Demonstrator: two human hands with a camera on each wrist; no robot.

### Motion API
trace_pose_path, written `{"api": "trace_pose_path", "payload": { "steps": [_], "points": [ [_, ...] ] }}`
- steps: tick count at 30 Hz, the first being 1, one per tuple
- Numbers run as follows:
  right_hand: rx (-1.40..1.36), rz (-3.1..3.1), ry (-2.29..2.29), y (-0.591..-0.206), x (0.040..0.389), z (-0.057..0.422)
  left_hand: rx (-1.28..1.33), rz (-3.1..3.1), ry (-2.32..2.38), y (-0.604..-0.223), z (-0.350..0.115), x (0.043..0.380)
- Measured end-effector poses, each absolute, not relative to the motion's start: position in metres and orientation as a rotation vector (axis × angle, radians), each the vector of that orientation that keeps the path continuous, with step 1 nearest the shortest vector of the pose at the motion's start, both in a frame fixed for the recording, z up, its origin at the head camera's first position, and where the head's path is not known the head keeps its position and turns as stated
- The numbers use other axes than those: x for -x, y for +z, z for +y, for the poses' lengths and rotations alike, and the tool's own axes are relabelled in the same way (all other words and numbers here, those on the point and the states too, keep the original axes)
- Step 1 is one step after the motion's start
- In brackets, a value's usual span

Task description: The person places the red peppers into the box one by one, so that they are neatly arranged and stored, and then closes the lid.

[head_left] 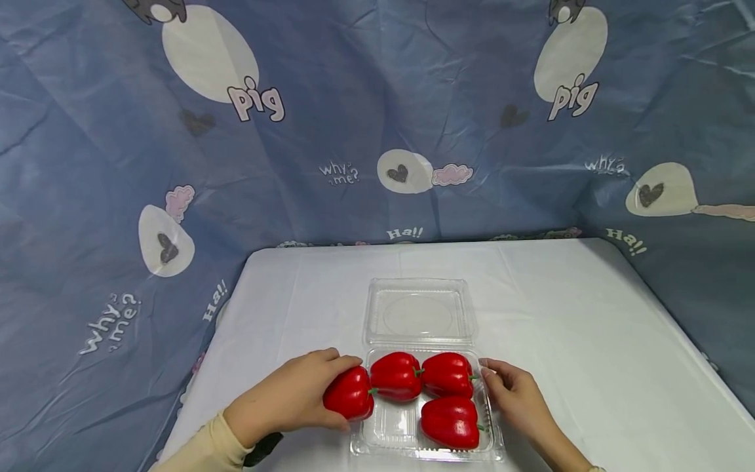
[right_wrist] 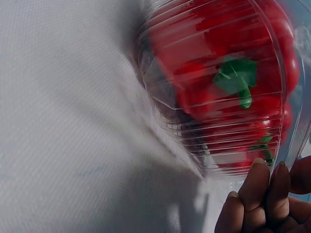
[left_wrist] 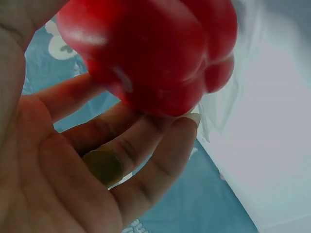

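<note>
My left hand (head_left: 303, 390) grips a red bell pepper (head_left: 349, 394) with a green stem, at the left edge of a clear plastic container (head_left: 386, 436). In the left wrist view, the fingers curl beneath that pepper's lobed body. Three more red bell peppers lie inside the container: one at the back left (head_left: 394, 377), one at the back right (head_left: 449, 375) and one at the front right (head_left: 451, 423). On the right side, my right hand (head_left: 516, 393) pinches the container's rim, and in the right wrist view its fingertips (right_wrist: 257, 172) are against the ribbed wall.
The container's lid (head_left: 420, 311) lies folded back behind it on the white tabletop (head_left: 566, 314). A blue printed cloth (head_left: 354, 98) hangs behind the table and along its sides.
</note>
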State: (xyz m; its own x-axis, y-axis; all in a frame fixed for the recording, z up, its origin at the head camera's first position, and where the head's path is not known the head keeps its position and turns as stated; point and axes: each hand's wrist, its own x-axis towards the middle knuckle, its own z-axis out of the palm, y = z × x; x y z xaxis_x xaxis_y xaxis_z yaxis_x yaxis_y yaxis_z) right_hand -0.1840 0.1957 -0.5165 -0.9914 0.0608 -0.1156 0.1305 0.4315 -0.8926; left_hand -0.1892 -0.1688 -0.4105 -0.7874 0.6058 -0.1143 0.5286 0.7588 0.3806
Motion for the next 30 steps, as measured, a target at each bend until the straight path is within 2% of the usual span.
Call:
{"api": "trace_pose_path", "payload": {
  "steps": [12, 23, 30],
  "points": [
    [-0.155, 2.621, -1.617, -0.515, 0.185, 0.196, -1.046, 2.679, 0.463, -0.416, -0.134, 0.189],
    [-0.184, 2.6, -1.629, -0.517, 0.184, 0.194, -1.242, 2.738, 0.288, -0.437, -0.11, 0.186],
    [-0.174, 2.599, -1.633, -0.518, 0.183, 0.195, -1.239, 2.757, 0.204, -0.45, -0.103, 0.184]
  ]
}}
